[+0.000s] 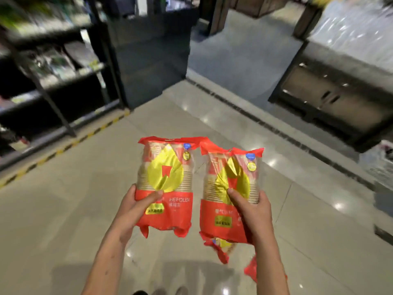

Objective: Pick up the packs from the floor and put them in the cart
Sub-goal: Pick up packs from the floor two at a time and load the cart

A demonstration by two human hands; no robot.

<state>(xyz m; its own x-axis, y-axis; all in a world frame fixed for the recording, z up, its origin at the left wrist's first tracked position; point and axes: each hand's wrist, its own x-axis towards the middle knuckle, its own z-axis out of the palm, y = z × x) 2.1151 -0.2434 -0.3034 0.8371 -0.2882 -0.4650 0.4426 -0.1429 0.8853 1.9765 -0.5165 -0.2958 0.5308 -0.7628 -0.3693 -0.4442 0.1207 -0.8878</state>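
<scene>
With both hands closed on red packs, left hand around the left pack, right hand around the right pack plus another beneath, all clear of the floor: pickup judged done, cart out of view, placement outstanding.
</scene>
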